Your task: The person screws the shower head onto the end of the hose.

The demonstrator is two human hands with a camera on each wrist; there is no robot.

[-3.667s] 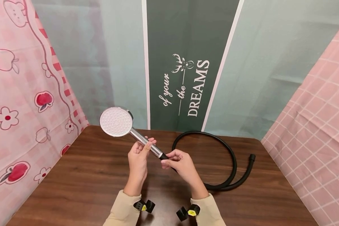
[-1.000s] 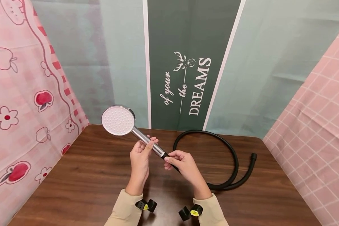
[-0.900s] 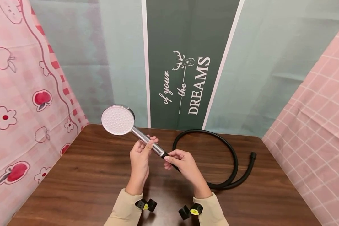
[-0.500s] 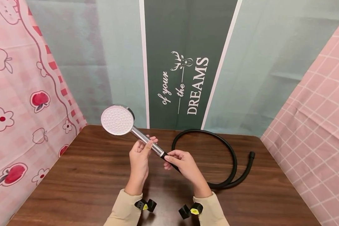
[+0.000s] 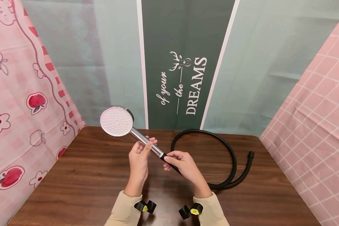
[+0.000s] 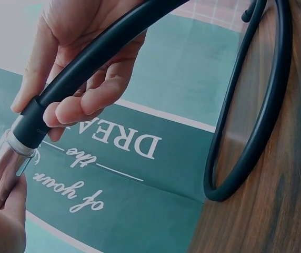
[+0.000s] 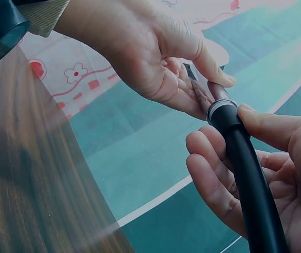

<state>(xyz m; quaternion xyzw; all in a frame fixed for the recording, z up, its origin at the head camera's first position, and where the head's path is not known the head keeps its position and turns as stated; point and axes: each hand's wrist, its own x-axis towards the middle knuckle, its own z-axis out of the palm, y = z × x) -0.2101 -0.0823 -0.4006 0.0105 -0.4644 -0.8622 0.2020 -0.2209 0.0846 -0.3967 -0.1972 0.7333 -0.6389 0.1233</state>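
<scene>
A hand shower with a round white spray face (image 5: 116, 121) and a chrome handle (image 5: 140, 137) is held above the table, tilted with its head up to the left. My left hand (image 5: 139, 158) grips the handle between thumb and fingers. My right hand (image 5: 183, 164) pinches the black connector (image 6: 30, 126) of the shower hose (image 5: 234, 157) at the lower end of the handle. In the right wrist view, a pale ring (image 7: 221, 104) shows between handle and connector. How far the connector is threaded on cannot be seen.
Beyond my right hand the hose loops across the brown wooden table (image 5: 96, 175); its free end (image 5: 251, 154) lies at the right. Patterned cloths hang round the table: pink with apples (image 5: 8, 94) at left, green (image 5: 186, 28) behind, pink checked (image 5: 313, 125) at right.
My right thumb and fingers have shifted slightly on the hose connector since the earliest frame. Both hands keep their hold, nearly still over the last second. The head view has turned slightly right.
</scene>
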